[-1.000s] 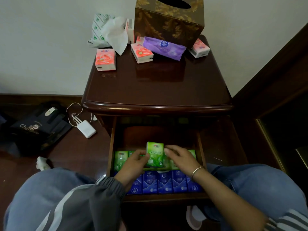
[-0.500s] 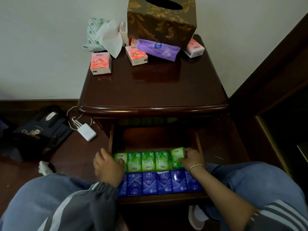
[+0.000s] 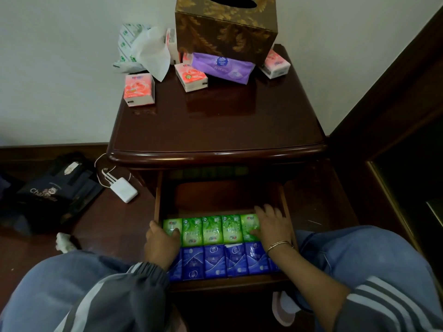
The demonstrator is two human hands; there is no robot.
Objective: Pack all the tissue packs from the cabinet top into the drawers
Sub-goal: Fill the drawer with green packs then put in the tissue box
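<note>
Open drawer (image 3: 157, 204) beneath the cabinet top (image 3: 215, 130), loaded with two rows of tissue packs laid face up.
- Rear row: five green packs (image 3: 212, 230), side by side, edges touching.
- Front row: blue packs (image 3: 214, 259), touching the green row and the drawer front. Both row ends hidden under the wrists.

On the leftmost green pack: left hand (image 3: 160, 243), fingers (image 3: 173, 232) laid loosely over the pack face, not curled round it, thumb beside the left drawer wall.

Over the right edge of the rightmost green pack: right hand (image 3: 273, 226), palm down, fingers straight and slightly spread, pointing toward the drawer rear, pressing without gripping. Thin bracelet (image 3: 279, 244) at the wrist.

Not yet packed, grouped at the rear of the cabinet top near the wall:
- left pink pack (image 3: 139, 89), standing apart from the others
- centre pink pack (image 3: 191, 77), just beside the purple pack (image 3: 223, 68)
- right pink pack (image 3: 275, 64), at the right corner of the tissue box (image 3: 225, 32)
- white-and-green soft pack (image 3: 129, 46) with a loose white tissue (image 3: 153, 53) draped over it

On the floor left of the cabinet: white charger (image 3: 123, 189) with cables, and a dark bag (image 3: 50, 195).
</note>
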